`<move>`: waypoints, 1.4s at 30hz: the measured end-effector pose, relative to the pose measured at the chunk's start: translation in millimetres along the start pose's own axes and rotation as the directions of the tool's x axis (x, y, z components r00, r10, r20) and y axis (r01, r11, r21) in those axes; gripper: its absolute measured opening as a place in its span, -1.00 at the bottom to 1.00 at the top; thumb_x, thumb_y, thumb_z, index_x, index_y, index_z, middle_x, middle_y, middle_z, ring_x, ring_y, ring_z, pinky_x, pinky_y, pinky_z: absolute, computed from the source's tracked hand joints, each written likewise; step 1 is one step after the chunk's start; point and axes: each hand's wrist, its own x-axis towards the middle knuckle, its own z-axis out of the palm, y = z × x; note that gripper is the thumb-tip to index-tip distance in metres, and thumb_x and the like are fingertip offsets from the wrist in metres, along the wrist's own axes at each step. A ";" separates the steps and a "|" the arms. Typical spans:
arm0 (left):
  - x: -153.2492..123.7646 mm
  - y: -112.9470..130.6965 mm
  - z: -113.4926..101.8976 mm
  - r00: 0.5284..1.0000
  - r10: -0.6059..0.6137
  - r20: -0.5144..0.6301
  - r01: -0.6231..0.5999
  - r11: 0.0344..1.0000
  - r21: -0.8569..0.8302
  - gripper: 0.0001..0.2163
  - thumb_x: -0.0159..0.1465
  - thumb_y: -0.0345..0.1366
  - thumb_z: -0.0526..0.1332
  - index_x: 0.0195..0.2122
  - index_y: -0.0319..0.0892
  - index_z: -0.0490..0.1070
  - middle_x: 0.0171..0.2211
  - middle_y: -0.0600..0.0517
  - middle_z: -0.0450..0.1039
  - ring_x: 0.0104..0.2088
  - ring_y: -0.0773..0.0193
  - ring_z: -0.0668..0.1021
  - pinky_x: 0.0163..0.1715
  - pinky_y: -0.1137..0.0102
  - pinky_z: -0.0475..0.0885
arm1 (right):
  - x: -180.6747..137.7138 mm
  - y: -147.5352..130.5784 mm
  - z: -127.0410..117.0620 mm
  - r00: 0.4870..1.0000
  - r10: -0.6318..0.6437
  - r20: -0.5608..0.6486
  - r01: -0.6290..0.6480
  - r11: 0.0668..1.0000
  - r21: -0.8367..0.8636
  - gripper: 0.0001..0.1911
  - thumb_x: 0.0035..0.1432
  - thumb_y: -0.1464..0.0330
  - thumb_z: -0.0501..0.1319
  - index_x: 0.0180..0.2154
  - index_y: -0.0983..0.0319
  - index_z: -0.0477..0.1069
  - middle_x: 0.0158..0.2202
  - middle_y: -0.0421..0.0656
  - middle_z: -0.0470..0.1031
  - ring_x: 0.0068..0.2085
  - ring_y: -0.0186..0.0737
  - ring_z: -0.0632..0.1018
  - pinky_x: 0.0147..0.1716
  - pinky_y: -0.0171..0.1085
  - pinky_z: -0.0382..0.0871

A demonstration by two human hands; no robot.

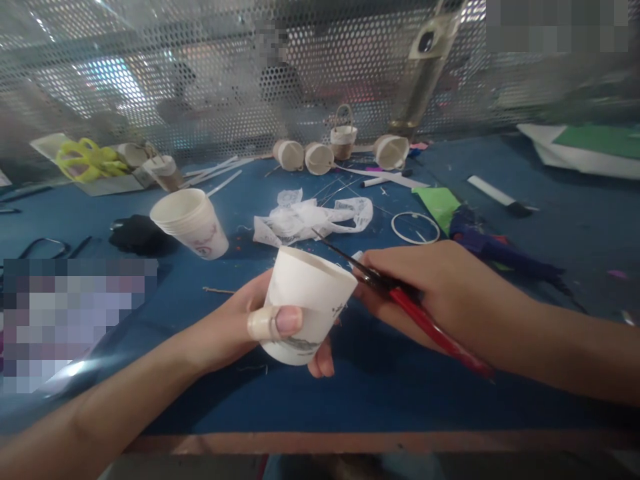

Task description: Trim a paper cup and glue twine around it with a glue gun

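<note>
My left hand (250, 327) is wrapped round a white paper cup (307, 303), thumb with a bandage across its front, held above the blue table (380, 387). My right hand (430, 293) grips red-handled scissors (395, 293). Their dark blades point left over the cup's rim.
A stack of white cups (193, 223) lies tilted at left. White lace (310, 217), a white ring (415, 227), green paper (440, 203), a glue gun (490, 247), yellow scissors (85, 160) and several cut cups (320, 157) lie further back. A perforated metal screen (225, 73) stands behind.
</note>
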 end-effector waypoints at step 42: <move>-0.2 -6.4 7.9 0.905 0.261 -0.335 -0.087 0.887 0.454 -0.43 0.23 -0.16 0.44 0.20 -0.03 0.25 -0.33 0.07 0.50 -0.46 0.31 0.50 -0.55 0.50 0.41 | -1.5 -1.3 2.6 0.977 -0.166 -0.137 0.110 0.932 -0.346 -0.76 0.28 0.33 0.09 -0.32 0.21 0.51 -0.50 -0.23 0.48 -0.55 -0.29 0.44 -0.59 -0.28 -0.07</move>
